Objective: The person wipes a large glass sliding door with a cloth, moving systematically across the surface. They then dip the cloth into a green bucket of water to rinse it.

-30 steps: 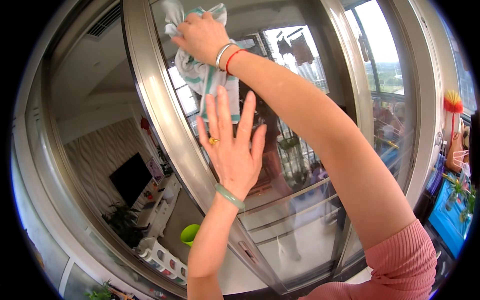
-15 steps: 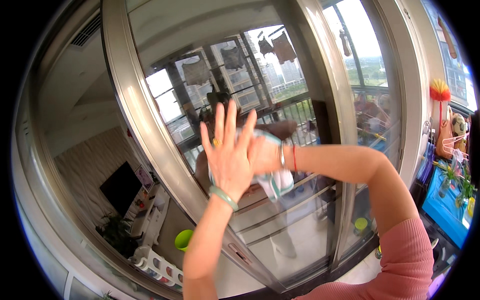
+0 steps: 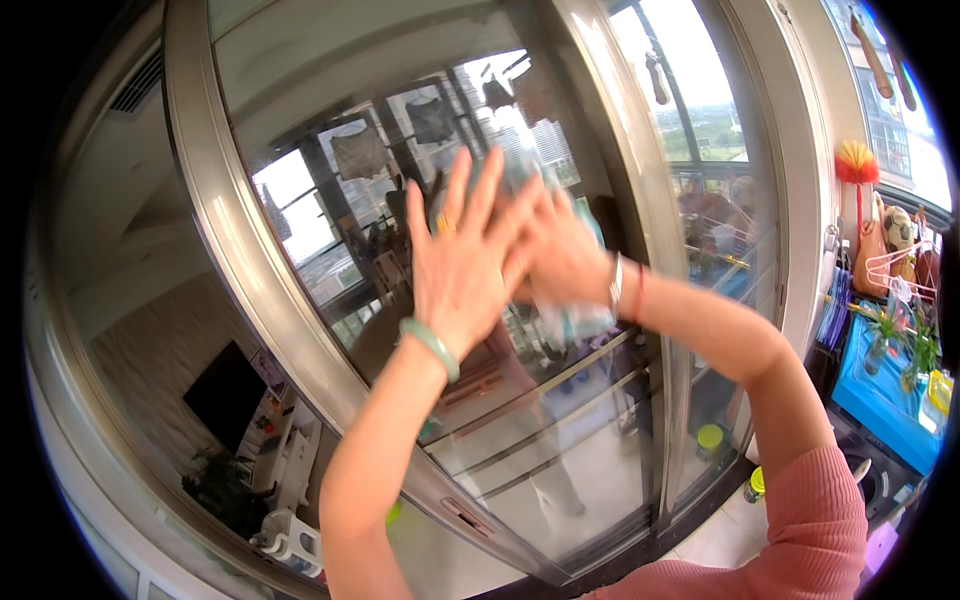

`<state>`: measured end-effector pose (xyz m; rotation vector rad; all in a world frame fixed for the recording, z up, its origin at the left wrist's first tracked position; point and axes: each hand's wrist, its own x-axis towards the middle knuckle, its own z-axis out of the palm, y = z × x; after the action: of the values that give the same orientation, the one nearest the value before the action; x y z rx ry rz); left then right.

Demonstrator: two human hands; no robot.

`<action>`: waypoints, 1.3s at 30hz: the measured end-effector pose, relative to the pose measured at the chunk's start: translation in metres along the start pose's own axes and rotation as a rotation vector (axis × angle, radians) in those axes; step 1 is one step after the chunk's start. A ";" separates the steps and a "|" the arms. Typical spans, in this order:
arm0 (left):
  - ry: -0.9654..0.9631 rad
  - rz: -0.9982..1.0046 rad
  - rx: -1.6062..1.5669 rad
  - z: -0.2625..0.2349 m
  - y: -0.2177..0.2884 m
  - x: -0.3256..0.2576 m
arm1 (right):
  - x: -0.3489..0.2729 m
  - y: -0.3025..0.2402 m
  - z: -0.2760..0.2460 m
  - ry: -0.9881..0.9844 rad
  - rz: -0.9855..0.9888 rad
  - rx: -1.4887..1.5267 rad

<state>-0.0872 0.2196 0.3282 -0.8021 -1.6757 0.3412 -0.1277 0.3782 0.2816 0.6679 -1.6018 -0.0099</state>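
Note:
My left hand (image 3: 455, 265) lies against the glass door (image 3: 350, 70) with its fingers spread. It wears a yellow ring, and a pale green bangle sits on the wrist. Just to its right, my right hand (image 3: 572, 248) presses a white and light-green cloth (image 3: 578, 322) on the pane. Motion blurs both the cloth and that hand. The fingertips of my right hand meet or overlap the left fingers; I cannot tell whether they touch. Part of the cloth is hidden behind my right hand. A silver bracelet and a red string circle my right wrist.
A metal door frame (image 3: 235, 245) runs down the left, with a recessed handle (image 3: 465, 517) low on it. Beyond it are a dark television (image 3: 222, 392) and a plant (image 3: 225, 488). At right, bottled plants stand on a blue surface (image 3: 865, 395) beside a red-yellow duster (image 3: 857, 163).
My right hand and the cloth have moved up and to the right on the glass. My left hand has moved slightly upward, still spread. The view has shifted a little.

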 end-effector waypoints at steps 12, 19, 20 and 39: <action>0.181 -0.047 -0.113 0.020 -0.005 0.069 | 0.061 0.091 -0.011 -0.150 0.070 -0.075; 0.227 -0.061 -0.172 0.022 0.004 0.101 | 0.087 0.114 -0.012 0.274 0.314 -0.071; 0.178 -0.032 -0.168 0.025 0.009 0.085 | 0.058 0.095 -0.004 0.254 0.291 -0.004; 0.229 0.022 -0.241 0.048 0.041 0.056 | 0.027 0.086 0.010 0.371 0.198 0.085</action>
<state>-0.1234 0.2956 0.3322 -0.9997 -1.5093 0.0582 -0.1719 0.4340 0.3378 0.5366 -1.3075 0.3124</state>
